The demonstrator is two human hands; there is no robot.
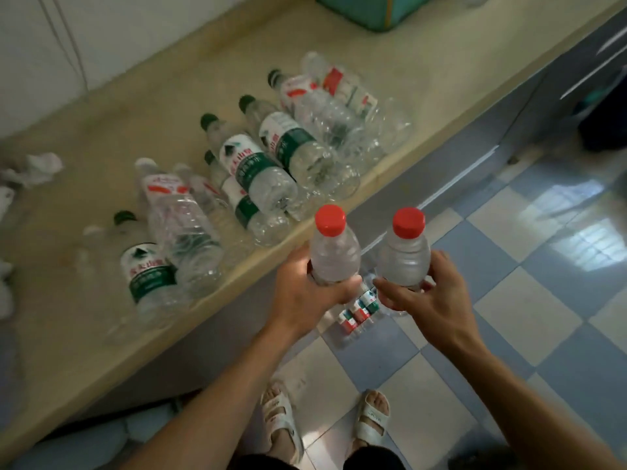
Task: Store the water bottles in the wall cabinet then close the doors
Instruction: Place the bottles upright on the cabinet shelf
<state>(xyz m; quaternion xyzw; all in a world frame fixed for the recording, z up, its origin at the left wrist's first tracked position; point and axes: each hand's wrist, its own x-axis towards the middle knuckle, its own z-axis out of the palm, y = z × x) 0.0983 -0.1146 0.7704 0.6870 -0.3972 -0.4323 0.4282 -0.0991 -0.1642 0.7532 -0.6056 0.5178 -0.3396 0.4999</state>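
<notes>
1. Left hand has its fingers curled around one red-capped bottle.
2. Right hand grips another bottle, upright, over the floor.
3. More bottles lie on the counter.
</notes>
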